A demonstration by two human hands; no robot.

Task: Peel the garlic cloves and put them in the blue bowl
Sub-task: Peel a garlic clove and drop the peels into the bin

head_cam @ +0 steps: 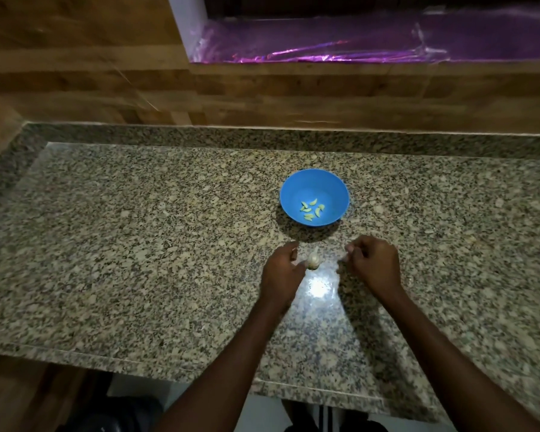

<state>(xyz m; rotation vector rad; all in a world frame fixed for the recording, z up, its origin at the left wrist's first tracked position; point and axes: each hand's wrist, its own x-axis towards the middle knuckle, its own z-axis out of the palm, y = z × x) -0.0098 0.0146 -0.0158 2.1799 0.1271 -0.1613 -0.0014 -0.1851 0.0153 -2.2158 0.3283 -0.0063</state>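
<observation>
1 blue bowl (314, 194) on the speckled granite worktop (138, 244), roughly mid-frame. Inside it, approx 6 peeled cloves (311, 209), pale green-yellow, lying loose in the bottom; exact count is hard since a couple overlap.

1 garlic bulb (407, 259) no — 1 garlic bulb (313, 260) sits on the worktop just in front of the bowl, between the 2 hands. Its tip points up toward the bowl; a bright light glare on the worktop right below it washes out its lower edge.

Left hand (281, 269): fingers curled, tips at or touching the bulb's left side; can't tell if it really grips it, as the back of the hand hides the contact.

Right hand (373, 263): fingers curled in, thumb & fingertips pressed together, apart from the bulb. Something small & pale shows at the tips, blurred, maybe a clove or skin; can't tell which.

Both forearms come in from the bottom edge, cut off by the frame.

Behind the worktop: wood-pattern wall (75, 73) & 1 shiny purple sheet (340, 42) in a recess, cut off top & right. Below the worktop's front edge, dark shapes, too dim to make out.
</observation>
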